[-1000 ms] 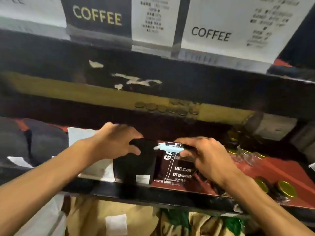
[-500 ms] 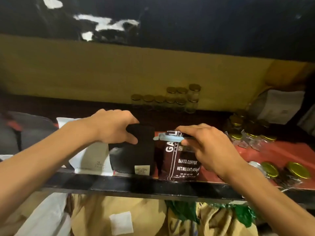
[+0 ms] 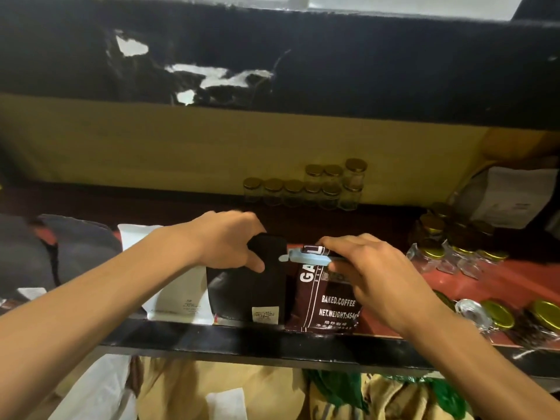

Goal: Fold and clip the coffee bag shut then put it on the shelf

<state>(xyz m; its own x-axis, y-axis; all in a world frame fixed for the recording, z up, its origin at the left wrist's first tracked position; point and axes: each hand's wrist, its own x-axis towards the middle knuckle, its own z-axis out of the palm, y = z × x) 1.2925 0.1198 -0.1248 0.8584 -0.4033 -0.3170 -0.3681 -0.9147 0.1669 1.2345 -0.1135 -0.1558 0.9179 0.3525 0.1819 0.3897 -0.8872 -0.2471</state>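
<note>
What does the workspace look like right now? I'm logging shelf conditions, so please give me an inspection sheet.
Surface: red shelf with black front edge.
Job's things: brown coffee bag upright on shelf, blue clip across its folded top.
Clutter: black bag, white bag, gold-lidded jars.
Grips: left hand holds black bag's top; right hand on clipped coffee bag.
Cables: nothing seen.
Surroundings: yellow wall, bags below.
</note>
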